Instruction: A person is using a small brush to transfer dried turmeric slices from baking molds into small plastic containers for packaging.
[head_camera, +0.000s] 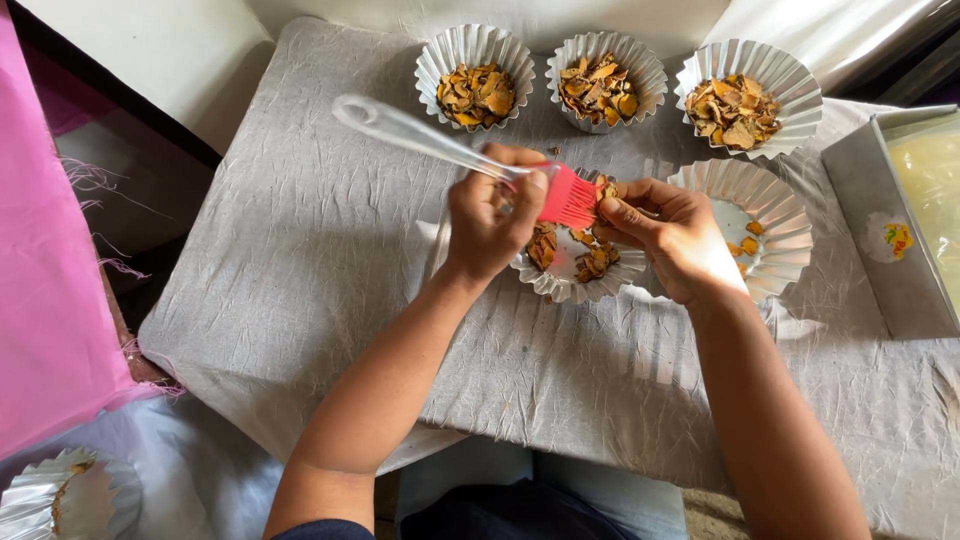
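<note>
My left hand (488, 218) grips a brush (565, 196) with a clear handle and red silicone bristles, the handle slanting up to the left. My right hand (668, 235) pinches the bristle tips just above a fluted foil cup (560, 285) that holds a few dried orange-brown flakes. A second foil cup (780, 215), nearly bare with a few flakes, sits right beside my right hand. Both hands hover over a crinkled grey cloth (320, 260).
Three foil cups filled with dried flakes line the back: left (475, 78), middle (605, 80), right (748, 95). A grey tray (890, 240) with a yellowish sheet stands at the right. Pink fabric (45, 300) hangs at left, and another foil cup (60, 495) lies bottom left.
</note>
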